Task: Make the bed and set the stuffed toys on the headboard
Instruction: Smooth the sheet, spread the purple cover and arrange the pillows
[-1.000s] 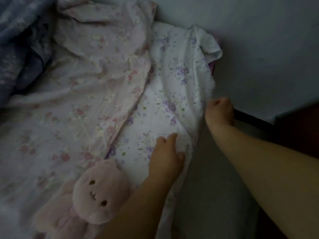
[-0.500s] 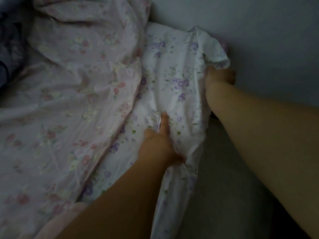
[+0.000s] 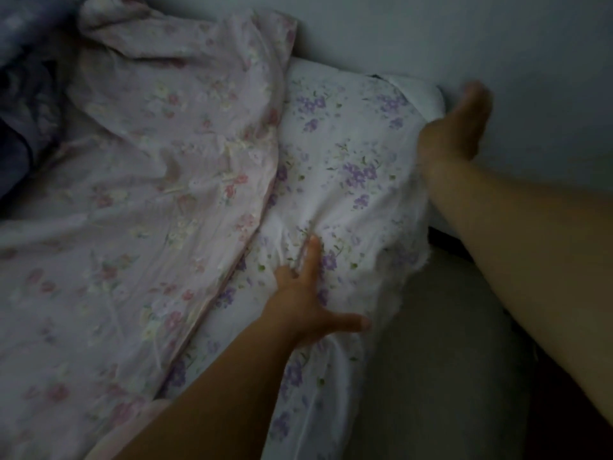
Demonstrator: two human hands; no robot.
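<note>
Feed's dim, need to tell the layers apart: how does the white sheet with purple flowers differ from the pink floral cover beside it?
The white sheet with purple flowers runs along the wall side; the pink floral cover lies farther from the wall and overlaps the sheet's edge. The sheet lies fairly smooth; the cover is bunched and creased. The left hand presses the sheet and the right hand is at its far corner; neither touches the cover. Both are thin floral fabric.
</note>
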